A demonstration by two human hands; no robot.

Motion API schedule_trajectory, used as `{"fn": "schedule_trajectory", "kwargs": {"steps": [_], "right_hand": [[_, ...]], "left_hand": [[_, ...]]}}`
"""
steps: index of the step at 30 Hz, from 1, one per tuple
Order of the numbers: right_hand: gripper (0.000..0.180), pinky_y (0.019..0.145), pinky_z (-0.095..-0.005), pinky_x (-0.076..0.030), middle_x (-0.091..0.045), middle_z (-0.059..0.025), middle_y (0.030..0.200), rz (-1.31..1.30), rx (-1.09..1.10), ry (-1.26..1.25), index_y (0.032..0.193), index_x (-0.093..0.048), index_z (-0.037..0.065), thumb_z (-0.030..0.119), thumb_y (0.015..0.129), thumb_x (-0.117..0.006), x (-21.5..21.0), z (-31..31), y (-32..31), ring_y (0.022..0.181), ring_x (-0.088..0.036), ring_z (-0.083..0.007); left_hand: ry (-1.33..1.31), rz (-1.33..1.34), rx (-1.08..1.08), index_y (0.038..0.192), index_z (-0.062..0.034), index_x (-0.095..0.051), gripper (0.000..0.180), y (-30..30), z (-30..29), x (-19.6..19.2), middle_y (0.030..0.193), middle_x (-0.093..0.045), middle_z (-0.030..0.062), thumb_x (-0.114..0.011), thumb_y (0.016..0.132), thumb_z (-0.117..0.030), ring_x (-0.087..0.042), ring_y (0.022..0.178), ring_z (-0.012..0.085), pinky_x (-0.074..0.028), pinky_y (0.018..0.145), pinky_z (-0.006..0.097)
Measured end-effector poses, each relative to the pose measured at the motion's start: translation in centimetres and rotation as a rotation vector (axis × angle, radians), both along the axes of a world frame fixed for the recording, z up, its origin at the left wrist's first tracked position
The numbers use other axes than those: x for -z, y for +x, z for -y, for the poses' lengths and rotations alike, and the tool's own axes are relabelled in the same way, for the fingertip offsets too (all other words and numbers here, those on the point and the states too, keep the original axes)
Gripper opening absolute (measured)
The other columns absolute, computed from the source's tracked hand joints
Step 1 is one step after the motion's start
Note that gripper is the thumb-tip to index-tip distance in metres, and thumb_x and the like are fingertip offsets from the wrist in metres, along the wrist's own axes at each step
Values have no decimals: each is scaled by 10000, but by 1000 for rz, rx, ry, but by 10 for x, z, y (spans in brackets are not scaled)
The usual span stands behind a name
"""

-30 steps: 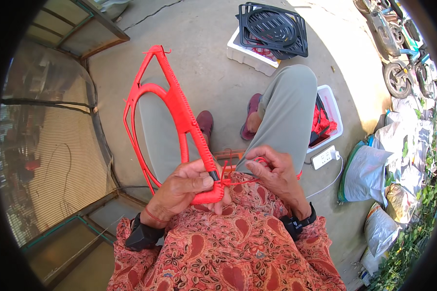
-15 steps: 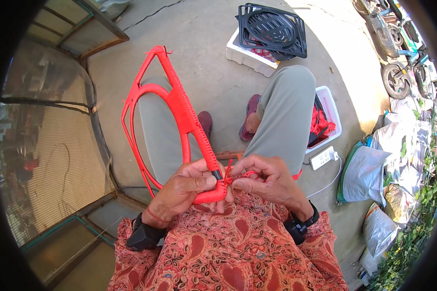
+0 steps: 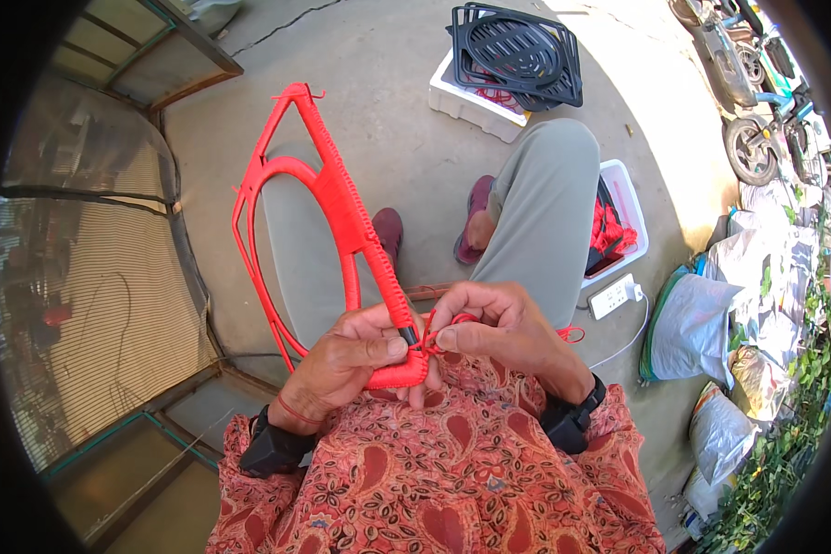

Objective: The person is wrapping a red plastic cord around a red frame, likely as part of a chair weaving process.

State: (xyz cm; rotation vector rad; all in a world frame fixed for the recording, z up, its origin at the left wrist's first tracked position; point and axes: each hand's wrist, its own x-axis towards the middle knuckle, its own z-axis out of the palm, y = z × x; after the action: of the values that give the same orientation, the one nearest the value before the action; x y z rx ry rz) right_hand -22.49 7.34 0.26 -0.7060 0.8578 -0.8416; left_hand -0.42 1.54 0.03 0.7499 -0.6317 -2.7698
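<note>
Red wrapping covers one frame (image 3: 343,214) angled over the left thigh; its near corner sits in the left grip (image 3: 349,355), closed thumb against fingers. The right grip (image 3: 494,331), equally closed, pinches red cord (image 3: 465,319) just beside that corner. Two black wristbands (image 3: 272,447) show. Beyond: one white power strip (image 3: 609,299), one white tub (image 3: 638,205), two maroon shoes (image 3: 388,231), and one white foam box (image 3: 466,104) under slotted black panels (image 3: 517,51), their number unclear.
</note>
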Motion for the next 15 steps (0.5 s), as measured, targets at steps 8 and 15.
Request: {"fn": "schedule_trajectory", "kwargs": {"steps": [8,15], "right_hand": [[129,628,-194,-434,-619,10,846,46,33,-21,980,-590,23,106,889,-629,10,-1,5,751,-543,-16],[150,542,-178,-406,-615,53,728,-338,49,-304,945,-650,42,127,837,-709,7,-16,-2,645,-524,4]], "left_hand": [[8,-12,-6,1166,22,-490,328,2,0,0,917,-649,257,-568,905,-161,-675,722,315,-562,649,369],[-1,-11,-16,1155,22,-498,316,-1,-2,2,921,-648,248,-566,911,-168,-673,709,306,-558,656,373]]}}
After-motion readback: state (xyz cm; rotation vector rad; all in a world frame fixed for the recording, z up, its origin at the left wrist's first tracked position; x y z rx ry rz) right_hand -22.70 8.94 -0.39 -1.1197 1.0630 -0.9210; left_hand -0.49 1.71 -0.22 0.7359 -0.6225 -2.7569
